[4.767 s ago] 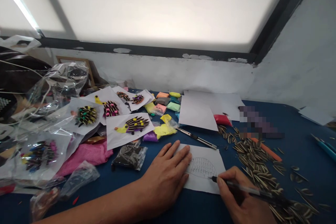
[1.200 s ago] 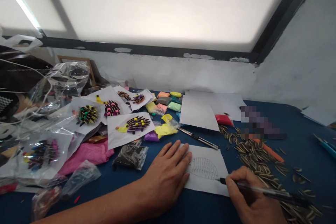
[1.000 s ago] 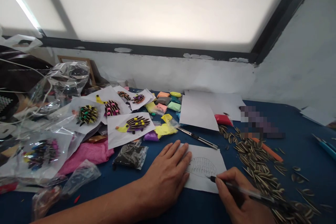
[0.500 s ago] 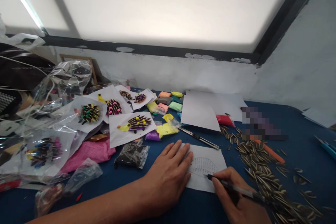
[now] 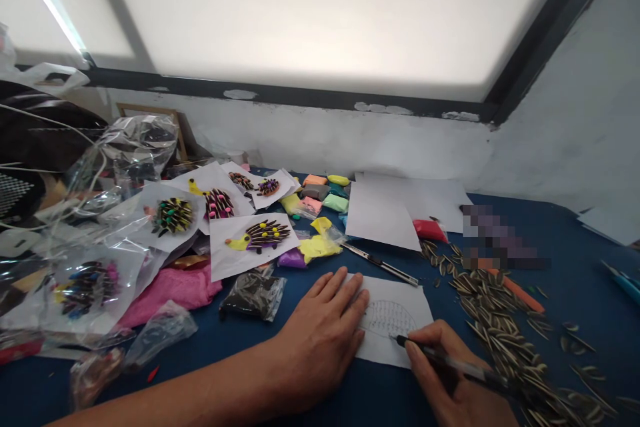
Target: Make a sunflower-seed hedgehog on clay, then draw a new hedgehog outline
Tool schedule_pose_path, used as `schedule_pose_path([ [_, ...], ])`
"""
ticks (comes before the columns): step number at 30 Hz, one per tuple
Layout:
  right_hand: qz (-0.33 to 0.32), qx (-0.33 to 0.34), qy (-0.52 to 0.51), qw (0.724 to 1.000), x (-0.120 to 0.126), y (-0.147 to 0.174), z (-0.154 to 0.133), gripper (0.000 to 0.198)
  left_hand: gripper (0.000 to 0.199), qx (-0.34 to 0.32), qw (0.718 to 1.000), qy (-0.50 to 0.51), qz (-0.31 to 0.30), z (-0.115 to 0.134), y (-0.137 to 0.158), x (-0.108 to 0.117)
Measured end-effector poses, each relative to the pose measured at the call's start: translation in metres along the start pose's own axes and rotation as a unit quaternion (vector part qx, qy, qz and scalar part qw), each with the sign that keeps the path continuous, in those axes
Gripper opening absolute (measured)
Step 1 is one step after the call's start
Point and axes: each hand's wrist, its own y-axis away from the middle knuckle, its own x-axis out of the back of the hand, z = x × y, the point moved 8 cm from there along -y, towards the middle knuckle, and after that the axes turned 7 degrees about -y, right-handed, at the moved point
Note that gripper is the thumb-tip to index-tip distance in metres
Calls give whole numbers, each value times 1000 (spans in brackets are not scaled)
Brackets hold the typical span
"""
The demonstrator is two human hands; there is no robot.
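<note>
Under my left hand (image 5: 327, 327) lies a small sheet of white paper (image 5: 380, 353); the hand rests flat on its left side, fingers stretched out. A rounded outline filled with rows of short marks is drawn on the sheet. My right hand (image 5: 450, 373) grips a black pen (image 5: 440, 357), its tip at the lower edge of the drawing. Just beyond the sheet is a utility knife (image 5: 380, 263). Striped sunflower seeds (image 5: 500, 320) are heaped to the right of my right hand, partly behind the pen's rear end.
Paper sheets with seed-and-clay hedgehogs (image 5: 267, 235) lie at the left. Packets of coloured clay (image 5: 336, 202) and a bag of black clay (image 5: 255, 295) sit nearby. Larger white sheets (image 5: 383, 213) lie at the back, by a red packet (image 5: 431, 230). An orange stick-like object (image 5: 523, 295) lies among the seeds.
The whole view has shifted very slightly. My left hand stays flat on the paper, and the pen remains at nearly the same spot on the drawing.
</note>
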Motion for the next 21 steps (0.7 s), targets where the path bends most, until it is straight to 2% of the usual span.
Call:
schedule_pose_path([
  [10,-4,-5,14,1000,0,-1,2,20,48,-2,1000,0,-6,0,0,-1],
  [16,22,21,36,999,3,1,-1,22,48,-4,1000,-2,-3,0,0,-3],
  [21,41,4,18,999,4,1,-1,18,48,0,1000,2,-4,0,0,-3],
])
